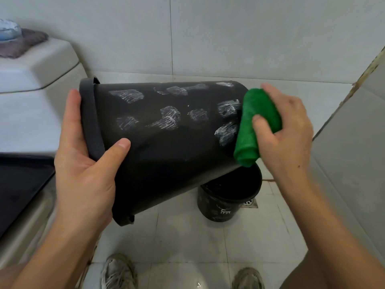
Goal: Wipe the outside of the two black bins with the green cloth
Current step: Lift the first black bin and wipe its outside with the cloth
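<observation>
Two shoes [119, 272] stand on the floor [187, 243] at the near edge of the view, toes towards the wall. Above them the left hand [83, 163] grips the rim of a black bin [166, 142], thumb on the outer wall and fingers curled round the rim, holding it off the floor and tipped on its side, base to the right. Held so, its marked wall faces up and the hand keeps clear of the part to be cleaned. White scuff patches [166, 117] cover that upper wall and look untouched so far. The right hand [289, 130] clasps the folded green cloth [252, 126], pressing it against the wall next to the base, right beside the last patches; wiping seems to be starting from that end. The second bin [227, 199] stands upright on the floor below the raised base, near a drain [249, 202], with pale marks on its side, waiting its turn.
</observation>
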